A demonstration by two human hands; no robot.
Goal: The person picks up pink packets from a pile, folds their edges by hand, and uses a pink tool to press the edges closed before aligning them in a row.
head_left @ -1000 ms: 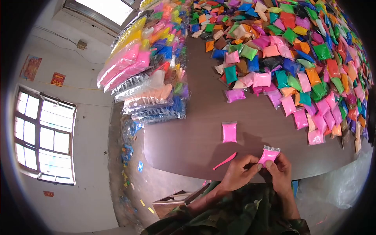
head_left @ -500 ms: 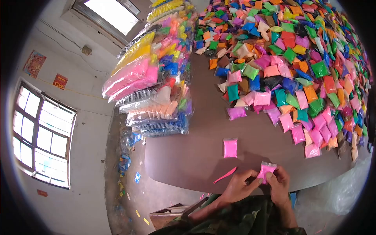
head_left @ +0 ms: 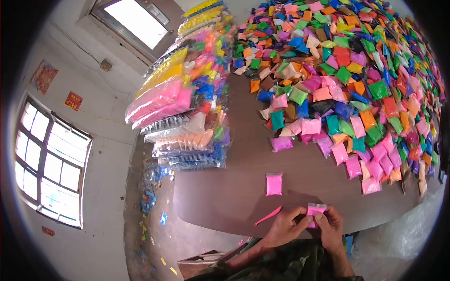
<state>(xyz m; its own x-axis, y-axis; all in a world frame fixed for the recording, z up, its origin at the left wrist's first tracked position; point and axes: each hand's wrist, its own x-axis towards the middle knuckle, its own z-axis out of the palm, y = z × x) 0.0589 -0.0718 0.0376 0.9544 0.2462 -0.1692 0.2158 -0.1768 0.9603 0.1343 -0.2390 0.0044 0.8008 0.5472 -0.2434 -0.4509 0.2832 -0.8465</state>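
Near the table's front edge, a small clear packet of pink material (head_left: 316, 209) is pinched between my two hands. My left hand (head_left: 287, 225) grips its left side with thumb and fingers, and my right hand (head_left: 331, 226) holds the right side, its thumb pressed on the front. Parts of the packet are hidden by the thumbs. Just left of my left hand lies a pink plastic tool (head_left: 268, 216). A second pink packet (head_left: 274, 184) lies flat on the table beyond the hands.
A large heap of small coloured packets (head_left: 342, 75) covers the back and right of the brown table (head_left: 211, 196). Stacked clear bags of coloured packets (head_left: 178, 112) stand at the left. Below the table are a wooden stool (head_left: 201, 263) and litter on the floor.
The view has shifted slightly, so the table and heap appear a little lower. Both hands still hold the pink packet, which now sits more upright.
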